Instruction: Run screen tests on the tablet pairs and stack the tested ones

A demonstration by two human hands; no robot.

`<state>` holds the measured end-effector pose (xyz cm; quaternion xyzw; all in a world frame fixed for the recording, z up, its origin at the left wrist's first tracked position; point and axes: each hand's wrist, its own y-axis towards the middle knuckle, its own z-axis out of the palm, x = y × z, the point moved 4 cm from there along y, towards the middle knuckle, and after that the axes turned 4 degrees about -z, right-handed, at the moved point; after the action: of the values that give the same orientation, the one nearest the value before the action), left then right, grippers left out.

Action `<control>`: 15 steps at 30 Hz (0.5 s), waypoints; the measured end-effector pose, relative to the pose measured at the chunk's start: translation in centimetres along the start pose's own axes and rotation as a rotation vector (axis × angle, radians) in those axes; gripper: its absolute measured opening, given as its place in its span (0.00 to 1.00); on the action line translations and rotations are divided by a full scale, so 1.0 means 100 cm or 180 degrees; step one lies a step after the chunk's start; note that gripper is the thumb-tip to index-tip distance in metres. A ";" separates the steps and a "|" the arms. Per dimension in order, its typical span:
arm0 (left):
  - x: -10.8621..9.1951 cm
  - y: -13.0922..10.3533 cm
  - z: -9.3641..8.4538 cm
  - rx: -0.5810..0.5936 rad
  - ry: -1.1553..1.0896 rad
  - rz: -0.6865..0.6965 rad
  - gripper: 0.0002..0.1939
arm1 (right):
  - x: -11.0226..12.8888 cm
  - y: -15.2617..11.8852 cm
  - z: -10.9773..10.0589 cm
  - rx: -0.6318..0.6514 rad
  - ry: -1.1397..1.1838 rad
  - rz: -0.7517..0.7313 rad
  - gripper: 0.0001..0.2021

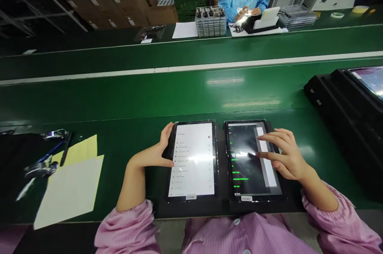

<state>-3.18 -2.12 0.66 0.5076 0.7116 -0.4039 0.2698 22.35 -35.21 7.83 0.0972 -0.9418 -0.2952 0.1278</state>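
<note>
At the near edge of the green tabletop (122, 134), two tablets lie side by side, just apart, screens facing up. The left tablet (194, 182) shows a white page with a list of lines (a toggle sits near its upper right), and the right tablet (243, 138) shows a dark screen with green text and a pale band down its right side. The left hand (157, 152) is spread along the left tablet's left edge, thumb and fingers well apart. The right hand (289, 158) has its fingers parted over the right tablet's screen, two reaching to the pale band; whether they touch the glass I cannot tell. Yellow and white papers (72, 194) lie to the left, and a black tray (335, 126) stands to the right.
</note>
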 end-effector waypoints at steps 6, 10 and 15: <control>0.003 -0.007 0.000 0.0163 0.0386 0.0086 0.69 | 0.015 0.004 0.019 0.0294 0.0174 -0.0225 0.23; 0.002 -0.007 -0.001 0.0177 0.0329 0.0123 0.65 | 0.021 0.004 0.026 0.0369 0.0255 -0.0228 0.21; -0.001 0.001 0.003 -0.0035 0.0098 -0.0064 0.59 | 0.020 0.001 0.025 0.0291 0.0235 -0.0244 0.20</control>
<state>-3.10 -2.38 0.55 0.5051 0.7230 -0.3948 0.2575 19.66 -34.31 6.31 0.1498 -0.9446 -0.2528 0.1464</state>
